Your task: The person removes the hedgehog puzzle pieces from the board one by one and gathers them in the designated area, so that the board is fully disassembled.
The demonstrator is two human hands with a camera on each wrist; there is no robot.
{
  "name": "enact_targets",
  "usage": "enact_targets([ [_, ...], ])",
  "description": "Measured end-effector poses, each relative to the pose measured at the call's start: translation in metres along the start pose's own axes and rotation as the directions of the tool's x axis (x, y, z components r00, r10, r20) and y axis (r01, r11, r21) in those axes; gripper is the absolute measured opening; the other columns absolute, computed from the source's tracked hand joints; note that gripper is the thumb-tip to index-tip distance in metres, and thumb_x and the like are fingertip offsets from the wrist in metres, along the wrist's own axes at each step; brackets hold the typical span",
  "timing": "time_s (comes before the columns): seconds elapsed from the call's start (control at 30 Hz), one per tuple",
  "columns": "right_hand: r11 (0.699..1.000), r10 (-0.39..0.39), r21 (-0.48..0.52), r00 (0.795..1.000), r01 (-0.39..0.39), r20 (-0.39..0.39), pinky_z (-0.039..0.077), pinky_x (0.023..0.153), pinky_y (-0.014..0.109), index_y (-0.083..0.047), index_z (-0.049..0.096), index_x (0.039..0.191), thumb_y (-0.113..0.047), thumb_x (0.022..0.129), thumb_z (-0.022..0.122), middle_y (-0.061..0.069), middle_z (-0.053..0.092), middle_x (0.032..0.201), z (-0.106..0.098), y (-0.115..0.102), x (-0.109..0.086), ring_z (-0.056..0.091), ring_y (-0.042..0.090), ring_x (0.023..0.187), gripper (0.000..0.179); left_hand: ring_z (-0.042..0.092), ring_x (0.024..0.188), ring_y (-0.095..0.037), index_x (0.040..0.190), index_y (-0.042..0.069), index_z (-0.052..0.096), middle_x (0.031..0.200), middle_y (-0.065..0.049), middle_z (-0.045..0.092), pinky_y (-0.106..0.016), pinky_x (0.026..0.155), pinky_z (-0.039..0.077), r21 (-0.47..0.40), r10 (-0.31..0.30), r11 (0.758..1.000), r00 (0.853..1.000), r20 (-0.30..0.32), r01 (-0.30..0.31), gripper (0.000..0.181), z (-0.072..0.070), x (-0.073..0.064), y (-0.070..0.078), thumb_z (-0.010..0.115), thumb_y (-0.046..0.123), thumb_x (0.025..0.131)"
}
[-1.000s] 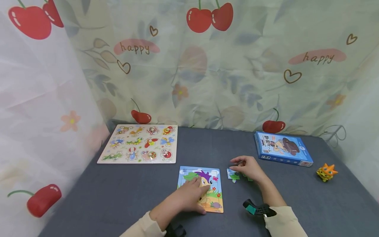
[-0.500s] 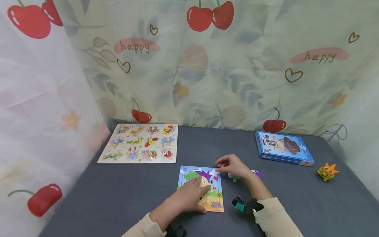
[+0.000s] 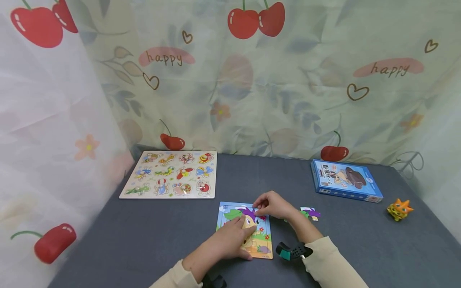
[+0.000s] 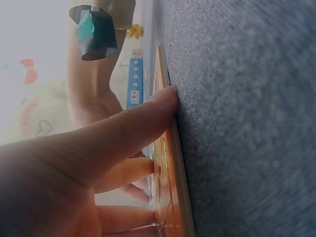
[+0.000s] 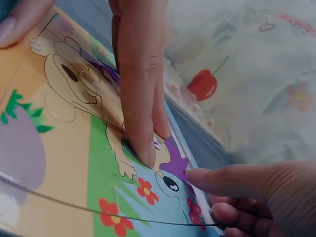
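A jigsaw puzzle [image 3: 264,234] of a cartoon animal with purple hair lies on the grey table. My left hand [image 3: 232,239] rests on it with fingers spread. In the left wrist view the thumb [image 4: 148,113] lies along the puzzle's near edge. My right hand [image 3: 274,205] is at the puzzle's upper right, thumb and bent fingers over the purple hair. In the right wrist view the thumb [image 5: 212,178] touches that hair, its other fingers curled at the puzzle's edge. Whether a piece is pinched there is hidden. Loose puzzle pieces [image 3: 312,213] lie right of the puzzle, partly behind the right wrist.
A white insect puzzle board [image 3: 169,175] lies at the back left. At the back right is a blue box [image 3: 346,180]. A small orange and yellow toy figure [image 3: 399,209] stands near the right edge. A printed curtain [image 3: 266,80] hangs behind the table.
My right hand has moved left from over the loose pieces to the puzzle's upper right, uncovering a purple piece. The left hand has stayed on the puzzle.
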State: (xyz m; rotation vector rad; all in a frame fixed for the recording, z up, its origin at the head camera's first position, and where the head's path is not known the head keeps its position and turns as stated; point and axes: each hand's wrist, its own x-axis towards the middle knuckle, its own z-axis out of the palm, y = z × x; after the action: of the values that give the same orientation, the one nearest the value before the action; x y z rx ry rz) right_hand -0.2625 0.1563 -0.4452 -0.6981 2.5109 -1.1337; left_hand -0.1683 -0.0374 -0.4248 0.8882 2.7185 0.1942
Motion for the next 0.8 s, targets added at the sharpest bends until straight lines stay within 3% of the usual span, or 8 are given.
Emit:
enact_targets([
  [0.27,0.999,-0.031,-0.013,1.0,0.031,0.001,0.042,0.057,0.018,-0.002,0.072,0.101,-0.011,0.081,0.071,0.006,0.059,0.086,0.0046,-0.0022,-0.003,0.049,0.01,0.069,0.022,0.036,0.136,-0.027,0.136,0.025,0.048,0.146,-0.014,0.039,-0.038,0.108,0.036,0.011,0.016,1.0,1.0,-0.01,-0.016,0.072,0.0011,0.0002,-0.0005,0.071,0.054,0.074],
  [0.47,1.0,-0.016,-0.02,0.999,0.015,-0.03,0.04,0.057,0.02,-0.004,0.072,0.098,-0.013,0.084,0.068,0.005,0.06,0.086,0.0048,-0.001,-0.0042,0.047,0.011,0.068,0.017,0.035,0.136,-0.027,0.136,0.025,0.048,0.146,-0.014,0.038,-0.038,0.108,0.036,-0.003,0.013,1.0,1.0,-0.006,-0.013,0.072,0.0013,-0.0001,0.0,0.07,0.054,0.074],
  [0.63,1.0,0.024,-0.008,0.999,-0.024,-0.046,0.04,0.064,0.023,-0.007,0.072,0.09,-0.016,0.086,0.067,0.004,0.061,0.089,0.0041,-0.0012,-0.0052,0.047,0.013,0.076,0.012,0.036,0.136,-0.027,0.136,0.026,0.048,0.147,-0.014,0.038,-0.038,0.108,0.036,-0.011,0.012,1.0,1.0,-0.006,-0.012,0.072,0.0007,-0.0006,0.0001,0.071,0.054,0.074],
  [0.8,0.998,0.016,-0.055,0.996,-0.02,-0.085,0.041,0.061,0.021,-0.004,0.071,0.092,-0.011,0.085,0.066,0.004,0.061,0.084,0.0044,-0.0022,-0.0054,0.048,0.012,0.072,0.011,0.035,0.136,-0.028,0.137,0.026,0.048,0.147,-0.014,0.037,-0.039,0.108,0.036,-0.023,0.002,1.0,1.0,-0.001,-0.002,0.072,-0.0007,-0.0009,-0.0002,0.071,0.054,0.074],
])
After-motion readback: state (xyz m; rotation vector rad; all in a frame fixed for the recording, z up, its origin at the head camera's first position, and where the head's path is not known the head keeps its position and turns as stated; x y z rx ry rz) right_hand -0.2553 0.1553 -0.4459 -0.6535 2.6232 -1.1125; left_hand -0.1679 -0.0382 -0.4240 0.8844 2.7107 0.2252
